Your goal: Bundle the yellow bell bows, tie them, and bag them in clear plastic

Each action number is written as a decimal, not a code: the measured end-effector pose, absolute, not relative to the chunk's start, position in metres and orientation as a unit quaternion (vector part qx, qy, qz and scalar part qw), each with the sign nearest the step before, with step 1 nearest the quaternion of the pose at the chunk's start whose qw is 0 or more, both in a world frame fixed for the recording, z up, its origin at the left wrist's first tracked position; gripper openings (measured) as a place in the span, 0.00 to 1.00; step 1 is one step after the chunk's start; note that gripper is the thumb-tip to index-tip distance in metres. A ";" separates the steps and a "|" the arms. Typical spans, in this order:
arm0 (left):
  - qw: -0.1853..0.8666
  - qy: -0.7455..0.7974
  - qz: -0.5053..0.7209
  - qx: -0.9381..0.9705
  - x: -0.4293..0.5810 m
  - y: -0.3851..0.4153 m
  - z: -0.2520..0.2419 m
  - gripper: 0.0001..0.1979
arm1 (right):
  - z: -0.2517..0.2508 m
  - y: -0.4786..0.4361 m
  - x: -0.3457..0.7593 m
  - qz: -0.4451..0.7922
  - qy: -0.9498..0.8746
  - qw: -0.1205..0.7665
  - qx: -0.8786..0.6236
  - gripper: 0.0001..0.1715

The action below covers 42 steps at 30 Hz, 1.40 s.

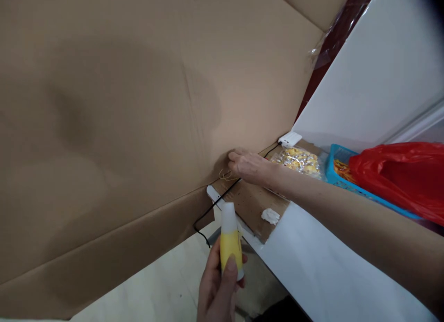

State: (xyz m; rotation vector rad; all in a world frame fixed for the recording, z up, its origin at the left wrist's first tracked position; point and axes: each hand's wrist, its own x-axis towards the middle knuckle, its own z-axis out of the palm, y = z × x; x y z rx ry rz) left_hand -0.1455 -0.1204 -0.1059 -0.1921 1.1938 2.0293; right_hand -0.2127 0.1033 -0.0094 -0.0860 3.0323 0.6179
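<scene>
My left hand (222, 285) is wrapped round a small yellow bottle (231, 246) with a tall white cap, held upright at the bottom middle. Farther off, my right hand (248, 166) reaches over the tabletop to the foot of a tall cardboard sheet (138, 105). Its fingers are curled together, and whatever they may hold is hidden. Just below those fingertips lie thin pale loops like rubber bands (226, 175). A black cable (222, 196) passes under the right hand and hangs over the table edge.
A white adapter-like box (290, 139) sits in the corner beside a clear bag of yellow pieces (298, 160). At right, a blue basket (331, 167) holds orange bits and a red plastic bag (402, 174). Crumpled white tissue (270, 215) lies on a cardboard piece (251, 206) over the white table (312, 257).
</scene>
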 end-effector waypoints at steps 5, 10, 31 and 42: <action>0.387 0.450 0.801 -0.072 -0.145 -0.120 -0.106 0.25 | -0.014 0.102 -0.214 0.199 0.979 0.016 -0.046 0.16; 0.385 0.447 0.804 -0.076 -0.145 -0.121 -0.103 0.23 | -0.008 0.108 -0.213 0.161 0.986 0.012 -0.042 0.12; 0.365 0.478 0.799 -0.015 -0.127 -0.118 -0.089 0.33 | 0.006 0.008 -0.098 -0.400 0.891 -0.066 0.204 0.04; 0.291 0.508 0.810 -0.027 -0.122 -0.112 -0.083 0.34 | -0.001 0.007 -0.100 -0.368 0.902 -0.027 0.224 0.09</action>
